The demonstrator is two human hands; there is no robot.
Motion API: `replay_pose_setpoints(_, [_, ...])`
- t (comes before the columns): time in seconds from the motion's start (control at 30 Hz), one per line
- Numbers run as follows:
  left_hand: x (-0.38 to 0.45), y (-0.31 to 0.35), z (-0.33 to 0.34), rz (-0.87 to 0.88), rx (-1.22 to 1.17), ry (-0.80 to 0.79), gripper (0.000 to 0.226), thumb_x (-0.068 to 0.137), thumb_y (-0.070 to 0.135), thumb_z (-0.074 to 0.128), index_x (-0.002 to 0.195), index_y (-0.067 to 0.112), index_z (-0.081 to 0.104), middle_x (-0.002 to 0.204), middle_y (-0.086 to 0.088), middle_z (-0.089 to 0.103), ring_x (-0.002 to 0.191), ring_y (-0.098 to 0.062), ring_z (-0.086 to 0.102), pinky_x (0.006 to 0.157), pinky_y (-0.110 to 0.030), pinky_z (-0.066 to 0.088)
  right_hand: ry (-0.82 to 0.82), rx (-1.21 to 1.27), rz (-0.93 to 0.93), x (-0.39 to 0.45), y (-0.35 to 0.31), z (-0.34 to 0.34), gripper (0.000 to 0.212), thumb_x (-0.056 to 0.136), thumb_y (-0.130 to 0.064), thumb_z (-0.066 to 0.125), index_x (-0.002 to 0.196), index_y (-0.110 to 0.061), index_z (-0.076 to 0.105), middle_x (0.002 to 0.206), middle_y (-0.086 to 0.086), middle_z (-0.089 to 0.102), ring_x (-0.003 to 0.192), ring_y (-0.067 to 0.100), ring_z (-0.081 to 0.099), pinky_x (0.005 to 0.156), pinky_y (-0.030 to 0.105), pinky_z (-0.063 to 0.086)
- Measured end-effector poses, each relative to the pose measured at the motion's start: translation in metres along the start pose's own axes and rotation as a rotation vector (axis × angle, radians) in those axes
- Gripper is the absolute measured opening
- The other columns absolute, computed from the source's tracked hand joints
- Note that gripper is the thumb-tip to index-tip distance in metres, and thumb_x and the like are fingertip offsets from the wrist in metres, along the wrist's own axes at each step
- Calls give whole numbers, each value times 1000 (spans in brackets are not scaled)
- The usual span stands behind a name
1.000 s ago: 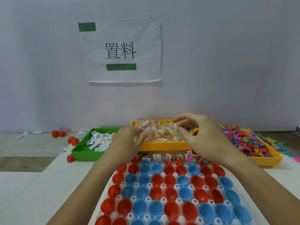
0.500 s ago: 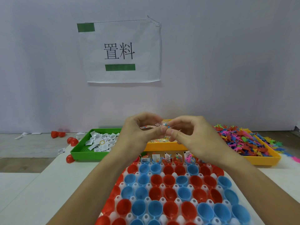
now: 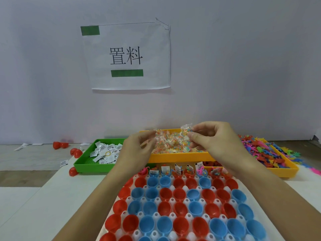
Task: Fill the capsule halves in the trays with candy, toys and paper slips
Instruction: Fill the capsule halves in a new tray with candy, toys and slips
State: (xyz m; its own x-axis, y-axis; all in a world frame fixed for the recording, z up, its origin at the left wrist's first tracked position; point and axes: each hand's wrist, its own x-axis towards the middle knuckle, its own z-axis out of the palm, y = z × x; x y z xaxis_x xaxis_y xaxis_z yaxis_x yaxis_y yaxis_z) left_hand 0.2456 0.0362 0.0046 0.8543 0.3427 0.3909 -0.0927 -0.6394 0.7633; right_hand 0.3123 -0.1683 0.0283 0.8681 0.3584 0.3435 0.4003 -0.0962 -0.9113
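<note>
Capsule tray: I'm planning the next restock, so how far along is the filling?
Done: only the far row of capsule halves holds slips, candy and toys. In hand: the left hand and right hand each pinch clear candy packets over the orange candy tray. Left: every nearer row of red and blue halves sits empty, so most of the tray remains.

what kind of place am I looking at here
Probably a small packing station for toy capsules. A sheet taped to the wall labels it, sorting bins of candy packets, paper slips and plastic toys line the table, and a tray holds rows of open capsule halves.
</note>
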Motion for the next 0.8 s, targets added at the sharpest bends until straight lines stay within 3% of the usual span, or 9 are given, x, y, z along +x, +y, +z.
replay_pose_setpoints(0.1, [-3,-1,1,60,172,-18,41,98,26,58,139,23,56,138,13,57,133,-1,45,111,-20,31,-43,-76,4,-2,1,0,3,90,-17,72,91,-20,72,75,-1,76,71,11,73,70,25,59])
replay_pose_setpoints(0.2, [-4,12,2,116,26,0,29,97,27,60,124,25,67,119,11,69,113,-1,61,103,-29,49,-90,-115,-16,-4,0,0,6,92,-17,70,94,-21,73,76,-5,76,73,6,72,67,16,55])
replay_pose_setpoints(0.27, [-6,23,3,117,-153,-115,25,95,28,62,118,24,70,104,7,74,99,-6,68,88,-30,57,-121,-125,-28,-5,-3,1,8,91,-18,71,98,-20,74,78,-5,77,75,6,73,69,17,56])
replay_pose_setpoints(0.33, [-8,30,6,118,-281,-184,22,91,24,68,113,21,71,93,0,76,88,-12,72,79,-28,60,-175,-128,-46,-7,-6,2,10,91,-18,71,100,-20,73,80,-6,77,76,7,73,71,19,57])
replay_pose_setpoints(0.4, [-9,31,9,135,-340,-156,17,86,13,73,103,16,72,82,-1,76,77,-15,73,71,-25,58,-205,-128,-60,-8,-8,3,9,90,-19,72,99,-23,71,79,-6,77,75,8,74,72,20,58])
replay_pose_setpoints(0.63, [-8,31,8,224,-335,-91,12,83,5,75,88,15,71,67,-1,72,61,-17,68,57,-26,53,-237,-27,-39,-10,-10,5,7,94,-20,67,99,-18,72,83,0,77,79,13,74,73,24,59])
replay_pose_setpoints(0.8, [-8,34,1,299,-241,-82,9,84,2,73,80,10,75,67,-2,71,60,-17,67,57,-28,55,-215,76,-8,-11,-11,9,14,95,-25,66,97,-14,73,82,3,77,77,15,74,68,21,57])
